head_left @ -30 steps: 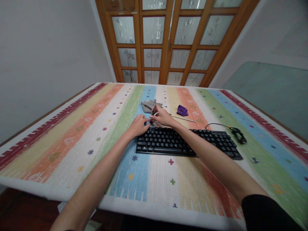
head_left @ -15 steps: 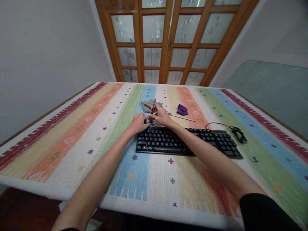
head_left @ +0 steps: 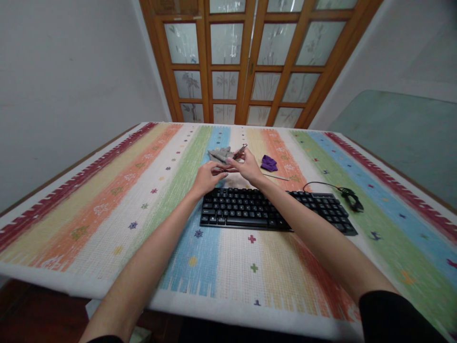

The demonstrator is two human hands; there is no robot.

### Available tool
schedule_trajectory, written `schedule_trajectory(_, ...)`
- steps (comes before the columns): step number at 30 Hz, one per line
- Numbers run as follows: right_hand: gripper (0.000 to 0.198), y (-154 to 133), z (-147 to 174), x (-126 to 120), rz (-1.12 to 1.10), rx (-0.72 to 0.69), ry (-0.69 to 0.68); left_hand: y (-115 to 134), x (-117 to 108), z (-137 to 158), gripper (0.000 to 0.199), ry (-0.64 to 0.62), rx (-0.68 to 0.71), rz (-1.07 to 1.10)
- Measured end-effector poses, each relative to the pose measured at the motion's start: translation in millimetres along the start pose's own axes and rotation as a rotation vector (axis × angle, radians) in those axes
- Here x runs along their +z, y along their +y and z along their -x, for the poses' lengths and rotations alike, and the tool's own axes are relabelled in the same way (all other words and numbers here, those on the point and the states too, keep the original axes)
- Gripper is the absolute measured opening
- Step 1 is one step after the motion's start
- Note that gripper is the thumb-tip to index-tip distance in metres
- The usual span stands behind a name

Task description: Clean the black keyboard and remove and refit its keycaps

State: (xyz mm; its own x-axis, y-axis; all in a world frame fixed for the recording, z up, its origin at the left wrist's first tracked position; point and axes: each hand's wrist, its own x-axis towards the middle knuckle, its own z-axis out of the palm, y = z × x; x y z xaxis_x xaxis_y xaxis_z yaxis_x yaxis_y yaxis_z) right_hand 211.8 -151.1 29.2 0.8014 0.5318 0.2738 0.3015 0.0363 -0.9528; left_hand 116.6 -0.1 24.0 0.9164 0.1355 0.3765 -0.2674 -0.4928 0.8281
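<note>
My right hand [head_left: 247, 167] is closed around a slim dark tool with a shiny metallic end [head_left: 241, 151], which points up and away to the right. I cannot make out its exact kind. My left hand [head_left: 209, 177] meets it from the left, fingertips nearly touching those of the right. Its thumb and fingers are bent around a small dark piece, mostly hidden. Both hands are above the back edge of a black keyboard [head_left: 248, 222]. Just behind them lies a crumpled grey cloth [head_left: 218, 155], partly covered by the fingers.
A crumpled purple cloth [head_left: 269, 163] lies right of the hands, with a thin rod [head_left: 276, 176] in front of it. The keyboard's coiled black cable [head_left: 352, 199] rests at the right. A striped tablecloth [head_left: 143, 209] covers the table. Wooden glazed doors [head_left: 250, 71] stand behind.
The slim tool has tilted from near upright to leaning right, as my right hand turned and moved slightly right. My left hand has lifted a little away from the keyboard's back edge.
</note>
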Motion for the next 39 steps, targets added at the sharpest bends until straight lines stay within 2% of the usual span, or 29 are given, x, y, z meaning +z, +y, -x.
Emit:
schedule_trajectory(4, 0.063, -9, 4, -1, -0.054, -0.008, 0.009, 3, 2, 0, 0.024, 0.035, -0.057, 0.111)
schedule_trajectory(8, 0.059, -14, 7, -2, -0.047, -0.027, 0.005, 8, 1, 1, 0.045, 0.072, -0.045, 0.097)
schedule_trajectory(11, 0.057, -15, 9, -2, -0.044, -0.052, 0.003, 11, -2, 0, 0.049, 0.031, -0.041, 0.057)
schedule_trajectory(17, 0.063, -21, 12, -1, -0.101, -0.135, -0.017, 11, -3, 0, 0.047, -0.054, -0.047, -0.001)
schedule_trajectory(21, 0.061, -28, 13, -3, -0.144, -0.202, 0.022, 9, -3, 1, 0.038, -0.062, -0.056, -0.049)
schedule_trajectory(25, 0.063, -35, 16, -14, -0.141, -0.208, 0.063, 10, -8, -1, 0.02, -0.089, 0.0, -0.247)
schedule_trajectory(29, 0.065, -36, 19, -30, -0.14, -0.204, 0.143, 11, -14, -4, 0.008, -0.19, 0.079, -0.502)
schedule_trajectory(33, 0.063, -34, 21, -45, -0.139, -0.206, 0.195, 10, -14, -12, 0.018, -0.307, 0.149, -0.68)
schedule_trajectory(39, 0.06, -33, 27, -53, -0.103, -0.194, 0.174, 4, -6, -23, 0.03, -0.419, 0.147, -0.716)
